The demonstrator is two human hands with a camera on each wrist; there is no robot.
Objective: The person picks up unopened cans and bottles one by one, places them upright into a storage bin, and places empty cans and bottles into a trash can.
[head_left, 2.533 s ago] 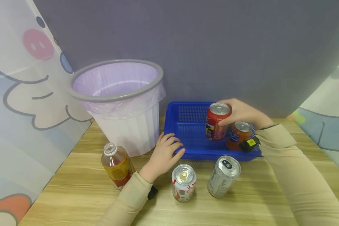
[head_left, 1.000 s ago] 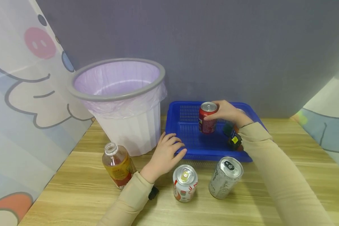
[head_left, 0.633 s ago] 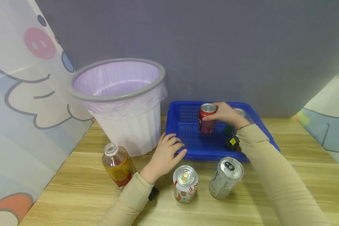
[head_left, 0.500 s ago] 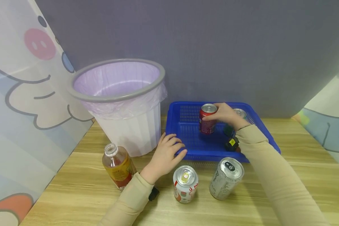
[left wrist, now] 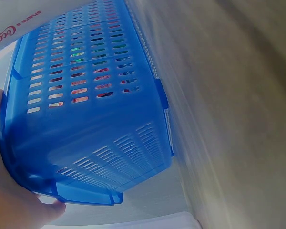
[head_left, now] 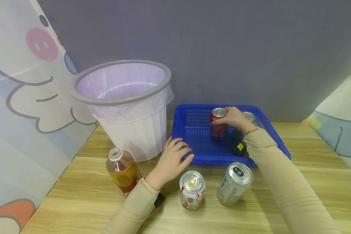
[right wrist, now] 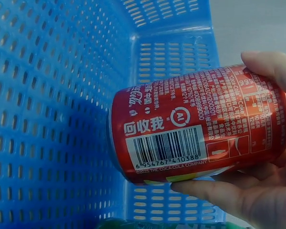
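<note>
My right hand point(head_left: 237, 119) grips a red Coca-Cola can point(head_left: 218, 123) upright inside the blue plastic basket point(head_left: 193, 159). In the right wrist view, thumb and fingers wrap the can's top end point(right wrist: 200, 124); its base is close to the mesh floor, and contact cannot be told. My left hand point(head_left: 172, 159) rests on the basket's near left corner, fingers loosely spread over the rim; the left wrist view shows them at the corner point(left wrist: 26, 183). Behind my right wrist, a can with a silver lid point(head_left: 249, 116) stands in the basket, mostly hidden. The orange can is almost wholly covered.
A white bin point(head_left: 134, 136) with a grey rim and purple liner stands left of the basket. In front are an opened bottle point(head_left: 123, 172), a white Coca-Cola can point(head_left: 192, 191) and a silver can point(head_left: 234, 185). A grey partition point(head_left: 193, 48) rises behind.
My right hand has carried the red can leftward and lower into the basket, then slightly back to the right. My right forearm now covers the orange can. My left hand has stayed put.
</note>
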